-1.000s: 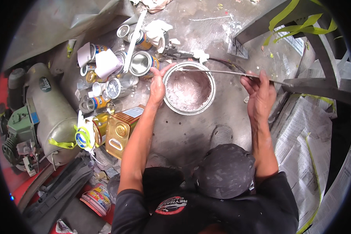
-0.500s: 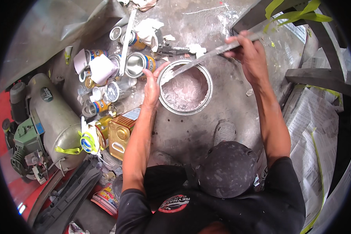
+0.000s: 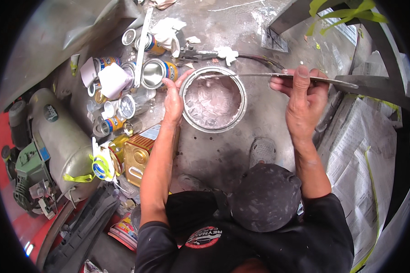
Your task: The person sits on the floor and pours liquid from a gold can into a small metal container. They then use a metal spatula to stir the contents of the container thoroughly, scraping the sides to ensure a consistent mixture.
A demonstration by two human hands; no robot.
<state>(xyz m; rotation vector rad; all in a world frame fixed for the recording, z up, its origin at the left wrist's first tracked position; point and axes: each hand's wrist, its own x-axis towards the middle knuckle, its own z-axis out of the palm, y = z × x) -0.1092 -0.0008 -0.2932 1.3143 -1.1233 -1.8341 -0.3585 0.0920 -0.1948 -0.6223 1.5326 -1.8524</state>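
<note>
A large round tin [image 3: 244, 102] stands on the floor in front of me, with pale pinkish-grey paste [image 3: 214, 98] inside and smeared over its inner wall. My left hand [image 3: 173, 103] rests against the tin's left side, thumb raised and fingers stretched along the wall below the rim. In my right hand [image 3: 304, 102] is a long flat metal strip [image 3: 255, 74], pinched with the thumb on top and the fingers beneath. It lies nearly level across the tin's far side. Its left end, with some paste on it, is just inside the rim.
Left of the tin crowd several small open cans [image 3: 154, 73], plastic cups [image 3: 111, 81] and a gold rectangular can [image 3: 136, 157]. Beyond lies an air compressor [image 3: 61, 127]. A hose [image 3: 259, 58] runs behind the tin. Newspaper-covered panels [image 3: 355, 145] stand at right.
My right hand has come nearer and to the right, and the strip has swung from a steep slant to almost level. My left hand stays against the tin.
</note>
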